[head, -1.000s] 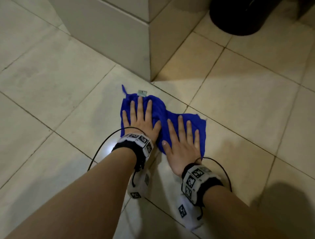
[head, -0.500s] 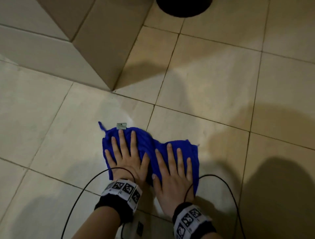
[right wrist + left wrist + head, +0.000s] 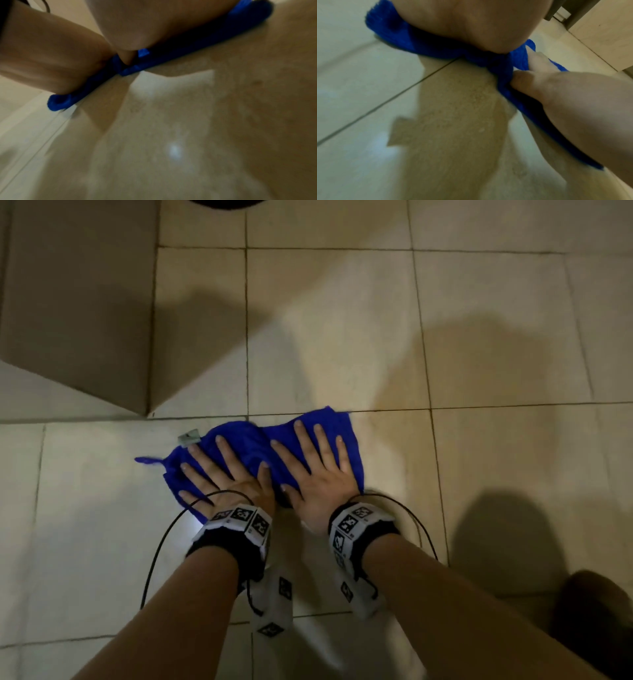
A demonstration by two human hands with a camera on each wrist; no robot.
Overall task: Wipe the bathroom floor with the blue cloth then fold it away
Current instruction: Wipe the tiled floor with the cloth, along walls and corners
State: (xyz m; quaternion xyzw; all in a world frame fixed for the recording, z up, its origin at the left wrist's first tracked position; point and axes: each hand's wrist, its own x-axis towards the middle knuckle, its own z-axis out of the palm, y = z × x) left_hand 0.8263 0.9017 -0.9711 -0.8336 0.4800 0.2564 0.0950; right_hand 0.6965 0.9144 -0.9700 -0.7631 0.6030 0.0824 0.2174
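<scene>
The blue cloth [image 3: 248,444] lies bunched on the beige tiled floor [image 3: 479,337], a small grey label [image 3: 189,437] at its far left edge. My left hand [image 3: 222,477] presses flat on the cloth's left half, fingers spread. Beside it my right hand [image 3: 315,474] presses flat on the right half. The thumbs nearly meet in the middle. In the left wrist view the cloth [image 3: 428,46] is pinned under my left palm [image 3: 471,20], with the right hand [image 3: 573,101] alongside. The blurred right wrist view shows the cloth [image 3: 197,40] squeezed under my right palm [image 3: 137,20].
A tiled wall corner [image 3: 78,302] juts out at the upper left, just left of the cloth. A black round object [image 3: 222,202] sits at the top edge. Something dark, perhaps a foot [image 3: 592,611], is at the lower right. Black cables [image 3: 157,556] loop from both wrists.
Both hands, still flat, have slid the cloth across the tiles, from in front of the wall corner to its right. The head view has swung round.
</scene>
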